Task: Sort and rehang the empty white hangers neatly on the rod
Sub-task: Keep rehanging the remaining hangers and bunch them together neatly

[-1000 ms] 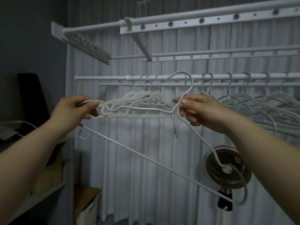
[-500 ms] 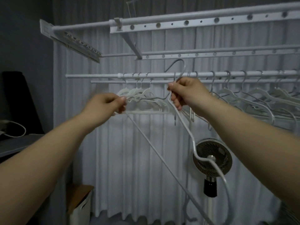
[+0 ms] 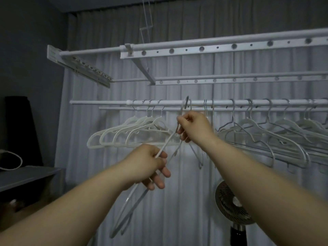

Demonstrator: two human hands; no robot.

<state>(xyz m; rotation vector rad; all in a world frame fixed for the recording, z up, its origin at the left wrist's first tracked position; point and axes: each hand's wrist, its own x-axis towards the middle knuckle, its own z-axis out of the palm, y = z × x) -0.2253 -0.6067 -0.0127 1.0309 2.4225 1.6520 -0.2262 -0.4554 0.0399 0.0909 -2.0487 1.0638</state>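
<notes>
At rod (image 3: 99, 102), we hold hanger (image 3: 166, 143) slanted: hook (image 3: 186, 103) up by rod, long end down-left. Our right hand (image 3: 194, 127) pinches neck, nearer rod. Our left hand (image 3: 150, 166) grips bar lower. Hook must drop over rod.

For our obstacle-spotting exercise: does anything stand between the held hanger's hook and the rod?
Nothing visible does. The hook of the hanger gripped by the right hand and left hand is at the rod, in a bare gap between the hung hangers on either side.
</notes>
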